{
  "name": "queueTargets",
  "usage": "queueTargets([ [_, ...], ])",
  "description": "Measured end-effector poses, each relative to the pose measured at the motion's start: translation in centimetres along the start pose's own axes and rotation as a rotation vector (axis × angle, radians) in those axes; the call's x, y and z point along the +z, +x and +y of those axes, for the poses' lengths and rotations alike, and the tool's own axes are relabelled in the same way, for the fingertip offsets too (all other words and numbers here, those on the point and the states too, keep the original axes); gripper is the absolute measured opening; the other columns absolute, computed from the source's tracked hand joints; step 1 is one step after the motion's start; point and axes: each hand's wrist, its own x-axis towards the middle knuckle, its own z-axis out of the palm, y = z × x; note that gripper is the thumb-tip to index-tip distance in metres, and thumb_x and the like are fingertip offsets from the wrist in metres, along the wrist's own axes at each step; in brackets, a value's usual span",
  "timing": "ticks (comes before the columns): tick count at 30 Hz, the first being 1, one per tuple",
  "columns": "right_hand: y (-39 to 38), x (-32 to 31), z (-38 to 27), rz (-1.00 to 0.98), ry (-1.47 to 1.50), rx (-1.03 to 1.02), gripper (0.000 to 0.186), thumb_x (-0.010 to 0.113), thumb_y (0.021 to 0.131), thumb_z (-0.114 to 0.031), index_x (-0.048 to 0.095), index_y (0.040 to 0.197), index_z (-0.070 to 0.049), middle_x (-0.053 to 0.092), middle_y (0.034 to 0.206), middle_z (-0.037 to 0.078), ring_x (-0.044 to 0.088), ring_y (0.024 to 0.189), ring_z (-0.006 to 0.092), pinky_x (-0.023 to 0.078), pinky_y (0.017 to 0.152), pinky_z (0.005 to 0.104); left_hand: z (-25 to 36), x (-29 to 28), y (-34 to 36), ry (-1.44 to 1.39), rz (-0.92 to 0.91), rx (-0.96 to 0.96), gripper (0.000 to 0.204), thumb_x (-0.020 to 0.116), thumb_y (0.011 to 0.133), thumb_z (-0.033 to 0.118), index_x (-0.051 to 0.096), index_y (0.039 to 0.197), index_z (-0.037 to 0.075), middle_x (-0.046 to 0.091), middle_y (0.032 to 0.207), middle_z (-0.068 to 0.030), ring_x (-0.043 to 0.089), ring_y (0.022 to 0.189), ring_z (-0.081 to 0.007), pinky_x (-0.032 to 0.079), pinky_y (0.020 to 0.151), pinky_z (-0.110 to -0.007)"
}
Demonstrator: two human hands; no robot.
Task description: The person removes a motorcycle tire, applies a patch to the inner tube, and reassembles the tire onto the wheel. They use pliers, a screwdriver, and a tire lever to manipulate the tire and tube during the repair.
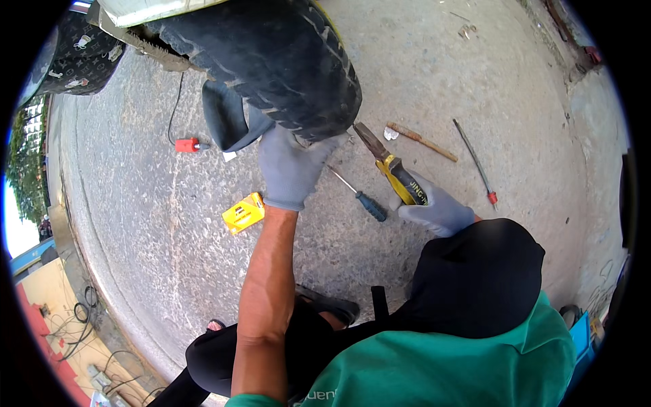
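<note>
A black worn tire (271,64) fills the upper middle, with a loose black inner tube (224,122) hanging beneath its left side. My left hand (291,169), in a grey glove, is closed on the lower edge of the tire. My right hand (434,207), also gloved, grips black-and-yellow pliers (400,176), whose jaws point up toward the tire's lower right. On the ground lie a screwdriver (369,203) with a dark teal handle, a yellow box (243,214), a rusty rod (424,142) and a long thin tool (475,159) with a red end.
A red object (186,145) with a cord lies left on the rough concrete (149,230). A dark patterned item (78,54) is upper left. A wooden board (68,325) with tangled cables is lower left. A curb runs along the right, with a blue object (580,336) lower right.
</note>
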Motion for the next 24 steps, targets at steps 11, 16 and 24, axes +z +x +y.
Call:
queueTargets([
  [11, -1.4, -0.6, -0.5, -0.124, 0.261, 0.086, 0.08, 0.067, 0.089, -0.006, 0.035, 0.162, -0.005, 0.064, 0.109, 0.007, 0.057, 0.088, 0.0148, 0.048, 0.082, 0.0315, 0.2, -0.1, -0.1, 0.069, -0.005, -0.014, 0.061, 0.094, 0.076, 0.039, 0.072, 0.12, 0.003, 0.074, 0.121, -0.0165, 0.07, 0.111, -0.0322, 0.053, 0.098, -0.041],
  [16, -3.0, -1.8, 1.5, -0.255, 0.735, 0.189, 0.081, 0.065, 0.082, -0.003, 0.037, 0.159, -0.005, 0.062, 0.107, 0.008, 0.058, 0.087, 0.0167, 0.049, 0.085, 0.0334, -1.2, 1.0, 0.5, 0.043, 0.036, 0.09, 0.062, 0.095, 0.073, 0.041, 0.071, 0.115, 0.003, 0.077, 0.109, -0.0148, 0.073, 0.097, -0.0314, 0.056, 0.085, -0.039],
  [24, -8.9, -4.9, 10.0, -0.084, 0.746, 0.391, 0.068, 0.066, 0.086, -0.002, 0.047, 0.151, -0.008, 0.066, 0.111, 0.011, 0.064, 0.089, 0.0184, 0.054, 0.081, 0.0358, -3.3, 2.5, 0.8, -0.018, 0.064, 0.078, 0.054, 0.095, 0.073, 0.035, 0.074, 0.11, 0.002, 0.078, 0.106, -0.0159, 0.075, 0.097, -0.0306, 0.056, 0.088, -0.038],
])
